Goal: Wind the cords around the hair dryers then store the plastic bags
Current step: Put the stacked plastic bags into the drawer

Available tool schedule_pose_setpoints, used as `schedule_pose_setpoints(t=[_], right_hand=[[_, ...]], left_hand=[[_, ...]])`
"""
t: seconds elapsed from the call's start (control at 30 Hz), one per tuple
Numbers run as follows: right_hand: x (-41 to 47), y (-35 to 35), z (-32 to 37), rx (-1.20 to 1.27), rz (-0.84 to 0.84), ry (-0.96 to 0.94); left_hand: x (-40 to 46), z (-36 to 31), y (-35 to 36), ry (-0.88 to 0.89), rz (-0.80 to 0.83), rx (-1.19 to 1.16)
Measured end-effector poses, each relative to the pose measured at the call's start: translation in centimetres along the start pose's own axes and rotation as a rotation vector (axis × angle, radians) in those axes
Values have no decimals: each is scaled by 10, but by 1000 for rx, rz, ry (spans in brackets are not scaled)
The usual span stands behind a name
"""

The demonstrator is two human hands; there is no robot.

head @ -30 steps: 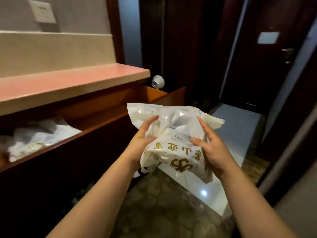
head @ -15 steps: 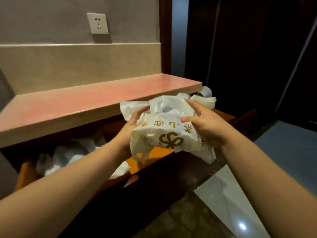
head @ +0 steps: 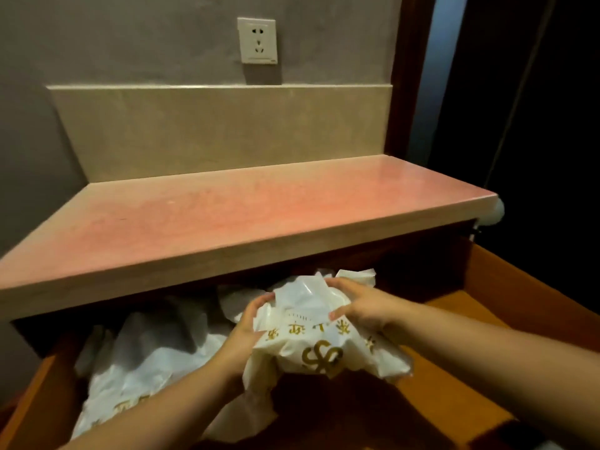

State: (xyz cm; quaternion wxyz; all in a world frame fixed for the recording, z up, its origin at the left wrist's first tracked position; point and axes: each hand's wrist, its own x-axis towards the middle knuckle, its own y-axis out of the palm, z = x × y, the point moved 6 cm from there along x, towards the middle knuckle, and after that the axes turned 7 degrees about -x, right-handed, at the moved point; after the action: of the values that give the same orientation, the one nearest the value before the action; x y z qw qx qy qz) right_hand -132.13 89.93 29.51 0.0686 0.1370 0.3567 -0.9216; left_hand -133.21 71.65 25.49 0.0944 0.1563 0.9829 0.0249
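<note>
Both hands cup one white plastic bag (head: 328, 336) with gold print, holding it over the open drawer (head: 480, 323) under the pink tabletop (head: 246, 209). Her left hand (head: 246, 329) curls round the bag's left side, fingers wrapped over the top edge; the right hand (head: 360, 306) grips the right side, thumb pressed into the plastic. Another white bag (head: 143, 362) already lies in the drawer's left half. Whatever fills the held bag is hidden. To store it well, I'd say lower it into the bare space just right of the first bag, tuck loose flaps inward, and press it low enough that the drawer can slide shut without snagging.
</note>
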Motion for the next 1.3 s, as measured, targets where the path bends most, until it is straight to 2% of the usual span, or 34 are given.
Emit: schedule_pose_setpoints(t=[0.17,0.27,0.33,0.43,0.47,0.5,0.63,0.7,0.83,1.03,1.2,1.3], right_hand=[[58,26,-6,-7,66,-86],[80,43,-22,-65,66,-19],[86,54,-31,-196,92,14],[84,58,-34,-408,12,68],[83,59,-35,-427,-28,96],[85,63,-35,-420,-46,118],[87,84,-29,-284,30,96],[89,86,-25,-213,43,70],[99,93,-16,-238,92,42],[100,86,1,-536,217,-8],[84,73,14,-804,115,0],[59,54,24,-944,6,-50]], left_hand=[[17,6,-31,-103,-140,203],[24,5,-39,-216,-68,661],[27,-5,-48,-296,-88,952],[20,-35,-53,-282,-333,1361],[18,-37,-46,-252,-360,1379],[17,-32,-36,-218,-320,1351],[22,4,6,-179,-57,1327],[29,14,1,-204,-54,1350],[30,36,-27,-322,-34,1384],[36,43,-41,-386,-11,1266],[35,25,-29,-369,-7,1368],[37,2,-10,-267,6,1499]])
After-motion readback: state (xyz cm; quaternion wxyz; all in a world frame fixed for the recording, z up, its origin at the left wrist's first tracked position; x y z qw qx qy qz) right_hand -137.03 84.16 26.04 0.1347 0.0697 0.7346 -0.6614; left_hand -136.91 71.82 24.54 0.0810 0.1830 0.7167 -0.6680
